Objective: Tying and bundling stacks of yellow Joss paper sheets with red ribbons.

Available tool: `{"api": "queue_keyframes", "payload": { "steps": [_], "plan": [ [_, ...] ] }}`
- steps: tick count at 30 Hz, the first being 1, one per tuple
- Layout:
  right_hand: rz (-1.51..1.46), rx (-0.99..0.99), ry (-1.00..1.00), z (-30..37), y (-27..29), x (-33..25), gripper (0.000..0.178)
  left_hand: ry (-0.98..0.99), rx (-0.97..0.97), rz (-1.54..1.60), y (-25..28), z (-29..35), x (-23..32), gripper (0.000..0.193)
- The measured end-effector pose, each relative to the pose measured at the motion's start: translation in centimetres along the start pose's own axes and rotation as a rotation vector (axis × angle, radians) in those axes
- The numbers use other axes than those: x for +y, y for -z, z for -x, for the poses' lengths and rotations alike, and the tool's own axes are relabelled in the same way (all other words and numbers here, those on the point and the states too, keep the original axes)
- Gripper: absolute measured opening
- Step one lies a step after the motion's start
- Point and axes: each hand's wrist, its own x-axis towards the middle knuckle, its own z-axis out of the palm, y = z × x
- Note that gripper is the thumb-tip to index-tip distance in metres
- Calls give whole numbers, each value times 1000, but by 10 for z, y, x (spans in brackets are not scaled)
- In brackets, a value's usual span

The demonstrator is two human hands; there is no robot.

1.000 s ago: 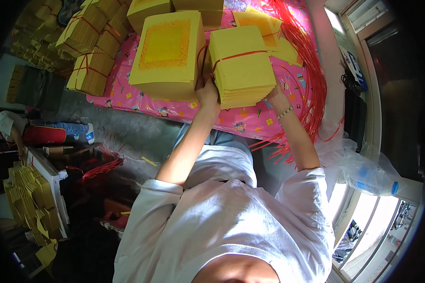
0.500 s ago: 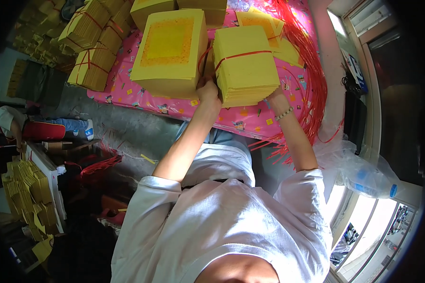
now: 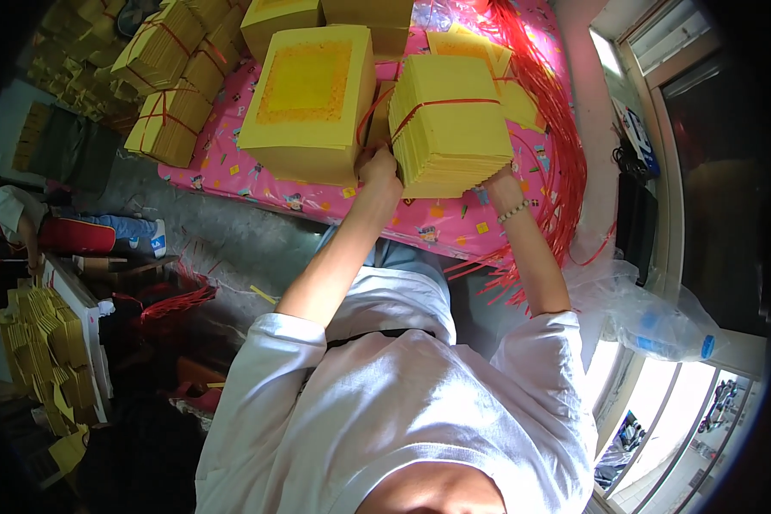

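Observation:
A thick stack of yellow paper sheets stands on the pink patterned table cover, with a red strap across its top. My left hand is at the stack's near left corner, fingers closed where a loose loop of the strap comes down. At the near right corner is my right hand, below a beaded bracelet; its fingers are hidden beside and behind the stack. Just left of my left hand stands a larger yellow paper stack, its top sheet bearing an orange-bordered yellow square.
Long red straps hang along the table's right side. Strapped paper bundles fill the far left. A clear plastic bag lies at right by the window. Another person is at the left, near a low table piled with yellow paper.
The strapped stack has shifted slightly to the right relative to the larger stack, widening the gap between them. Both hands keep about the same places, and the whole view has shifted a little.

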Motion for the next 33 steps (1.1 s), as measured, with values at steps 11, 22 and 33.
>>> {"api": "queue_keyframes", "payload": {
  "steps": [11,22,33],
  "plan": [
    [166,-28,68,16,-30,-20,25,349,-89,4,-10,-19,4,35],
    [321,-38,137,28,-22,-61,23,204,-444,-29,-46,27,57,28],
    [431,-76,241,-24,6,-102,21,-1049,-926,-401,-67,104,115,18]
  ]
}}
